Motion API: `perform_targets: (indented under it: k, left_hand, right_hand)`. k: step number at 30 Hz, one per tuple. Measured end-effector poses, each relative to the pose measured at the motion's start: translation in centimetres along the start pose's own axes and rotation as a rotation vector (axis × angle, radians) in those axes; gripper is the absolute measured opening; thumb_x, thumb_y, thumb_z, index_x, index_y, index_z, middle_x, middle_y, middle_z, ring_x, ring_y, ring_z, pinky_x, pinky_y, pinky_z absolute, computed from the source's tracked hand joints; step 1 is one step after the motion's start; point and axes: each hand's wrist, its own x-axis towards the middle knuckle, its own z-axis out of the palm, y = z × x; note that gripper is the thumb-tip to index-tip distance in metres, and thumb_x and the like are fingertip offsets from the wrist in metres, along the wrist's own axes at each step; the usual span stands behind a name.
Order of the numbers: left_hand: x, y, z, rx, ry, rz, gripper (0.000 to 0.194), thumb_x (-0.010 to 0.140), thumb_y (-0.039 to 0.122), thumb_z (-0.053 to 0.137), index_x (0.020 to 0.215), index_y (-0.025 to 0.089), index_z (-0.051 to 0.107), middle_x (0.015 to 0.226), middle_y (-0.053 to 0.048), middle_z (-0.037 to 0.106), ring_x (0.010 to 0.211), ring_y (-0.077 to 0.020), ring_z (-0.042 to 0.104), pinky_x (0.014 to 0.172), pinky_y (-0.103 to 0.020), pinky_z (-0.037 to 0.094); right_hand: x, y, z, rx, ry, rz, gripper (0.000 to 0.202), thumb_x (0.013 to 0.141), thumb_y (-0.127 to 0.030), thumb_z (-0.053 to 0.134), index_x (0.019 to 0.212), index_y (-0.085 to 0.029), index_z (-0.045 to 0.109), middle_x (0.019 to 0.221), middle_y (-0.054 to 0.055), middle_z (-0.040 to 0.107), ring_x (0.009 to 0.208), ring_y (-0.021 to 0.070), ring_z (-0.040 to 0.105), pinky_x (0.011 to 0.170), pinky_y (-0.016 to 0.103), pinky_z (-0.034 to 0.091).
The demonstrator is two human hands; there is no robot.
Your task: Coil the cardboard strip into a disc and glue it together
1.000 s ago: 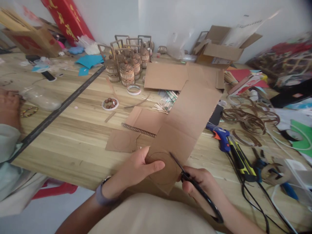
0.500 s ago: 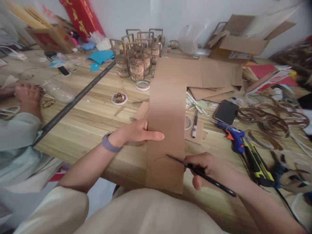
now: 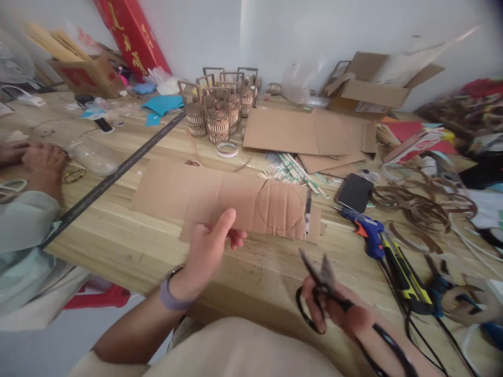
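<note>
My left hand [image 3: 210, 246] grips the lower edge of a long piece of cardboard [image 3: 204, 196], thumb on top and fingertips showing below the edge. A thin drawn circle [image 3: 261, 212] lies near the cardboard's right end, across several fold lines. In my right hand [image 3: 338, 309] is a pair of black-handled scissors [image 3: 324, 283]. Their blades stand apart and point up and away, below the cardboard's right end and not touching it. A dark pen [image 3: 308, 212] lies beside that end of the cardboard.
Small woven baskets with handles [image 3: 218, 123] and a tape roll [image 3: 227, 150] stand behind the cardboard. On the right lie a glue gun [image 3: 367, 230], a yellow utility knife [image 3: 406, 277] and a black box [image 3: 354, 192]. At the left are another person's hands [image 3: 43, 157].
The cardboard has turned from pointing away from me to lying sideways, its circled end now at the right. The scissors have moved off it toward me, and their blades have opened.
</note>
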Motion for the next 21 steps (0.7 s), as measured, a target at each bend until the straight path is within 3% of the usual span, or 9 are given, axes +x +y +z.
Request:
perform_targets:
  k: [2,5,8,12,21]
  left_hand:
    - [-1.3,-1.0,0.9,-0.008,-0.026,-0.022,0.050,0.083,0.058,0.061,0.052,0.019,0.063,0.054,-0.005,0.068,0.053,-0.0179,0.063,0.058,-0.031,0.051]
    - [-2.5,-2.4,1.7,-0.038,-0.032,-0.015,0.045,0.082,0.055,0.062,0.054,0.019,0.065,0.055,-0.003,0.069,0.053,-0.0181,0.064,0.060,-0.031,0.052]
    - [-3.0,-3.6,1.8,-0.083,-0.022,0.017,0.045,0.083,0.053,0.062,0.055,0.019,0.066,0.055,-0.002,0.069,0.054,-0.0176,0.064,0.062,-0.030,0.052]
    - [-3.2,-4.7,1.1,-0.099,-0.096,0.070,0.045,0.087,0.049,0.060,0.054,0.019,0.065,0.057,-0.002,0.069,0.056,-0.0176,0.065,0.065,-0.029,0.052]
    - [-3.8,-5.2,0.5,0.054,-0.086,0.040,0.044,0.088,0.052,0.058,0.062,0.019,0.071,0.072,-0.005,0.076,0.079,-0.0240,0.072,0.083,-0.033,0.053]
  right_hand:
    - [0.6,-1.7,2.6,-0.014,0.064,0.042,0.081,0.072,-0.094,0.031,0.097,-0.022,0.058,0.071,0.002,0.054,0.059,0.0161,0.046,0.053,0.030,0.038]
    - [1.7,-3.8,4.3,-0.045,0.082,0.084,0.080,0.073,-0.092,0.034,0.099,-0.020,0.056,0.070,0.000,0.049,0.060,0.0147,0.040,0.056,0.029,0.035]
    - [2.5,-4.4,4.2,-0.028,0.098,0.061,0.081,0.073,-0.092,0.035,0.102,-0.019,0.054,0.070,-0.001,0.047,0.061,0.0140,0.038,0.056,0.028,0.033]
    - [2.9,-4.0,4.0,-0.036,0.115,0.037,0.079,0.074,-0.090,0.040,0.104,-0.019,0.056,0.076,0.001,0.049,0.065,0.0148,0.041,0.057,0.027,0.035]
    - [2.9,-4.1,4.4,-0.078,0.129,0.057,0.078,0.076,-0.088,0.040,0.104,-0.018,0.059,0.078,0.003,0.053,0.068,0.0162,0.046,0.060,0.028,0.036]
